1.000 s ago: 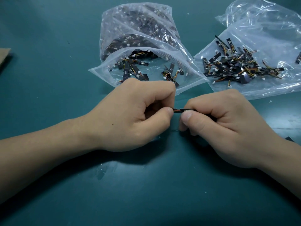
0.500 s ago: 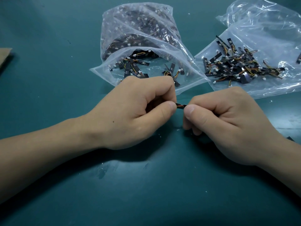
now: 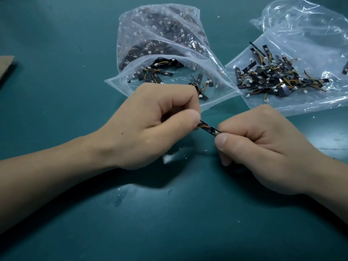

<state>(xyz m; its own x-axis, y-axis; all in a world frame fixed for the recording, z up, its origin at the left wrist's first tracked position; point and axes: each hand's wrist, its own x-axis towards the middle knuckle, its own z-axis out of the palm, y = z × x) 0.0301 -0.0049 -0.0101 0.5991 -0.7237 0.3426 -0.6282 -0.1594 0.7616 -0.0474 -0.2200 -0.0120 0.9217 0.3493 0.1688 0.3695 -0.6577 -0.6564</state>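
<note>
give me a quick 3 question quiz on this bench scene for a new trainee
1. True or false: the left hand and right hand pinch the same black strip.
2. Which is stuffed fuller? A: the middle bag. B: the right bag.
3. What colour is the table?
Key: 1 true; 2 A; 3 teal.

I see a clear bag [image 3: 160,34] of wired boards [image 3: 150,74]; right of it, a second bag [image 3: 310,38]; far left, perhaps cardboard [image 3: 5,65].
</note>
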